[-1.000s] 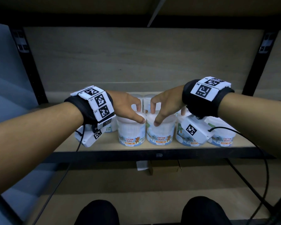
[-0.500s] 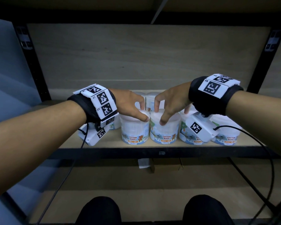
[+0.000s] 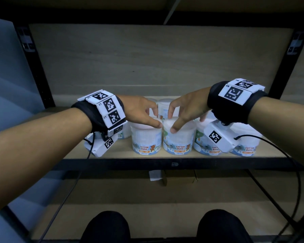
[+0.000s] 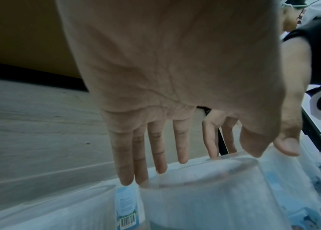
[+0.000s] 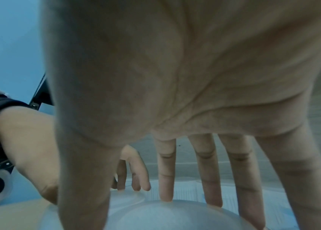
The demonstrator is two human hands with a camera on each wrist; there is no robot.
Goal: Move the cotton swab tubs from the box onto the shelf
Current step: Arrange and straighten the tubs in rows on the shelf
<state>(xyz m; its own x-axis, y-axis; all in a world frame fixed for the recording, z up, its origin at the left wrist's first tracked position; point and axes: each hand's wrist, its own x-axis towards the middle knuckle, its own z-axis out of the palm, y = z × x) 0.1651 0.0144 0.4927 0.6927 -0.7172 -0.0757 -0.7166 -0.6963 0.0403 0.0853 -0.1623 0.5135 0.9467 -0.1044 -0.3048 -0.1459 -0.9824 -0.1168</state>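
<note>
Seven tubs (image 3: pixel 247 146) counted on the shelf (image 3: pixel 123 151), mid-frame: five in front, two behind. All stand upright, long axis vertical, lids up. Your left hand (image 3: pixel 139 111) pinches the second tub (image 3: pixel 146 139) across its lid. Your right hand (image 3: pixel 188 106) pinches the third tub (image 3: pixel 178 140) likewise.

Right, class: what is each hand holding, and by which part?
Left hand grips one round white plastic cotton-bud tub, right hand the neighbouring tub, each by the lid rim, thumb in front, fingers behind.
</note>
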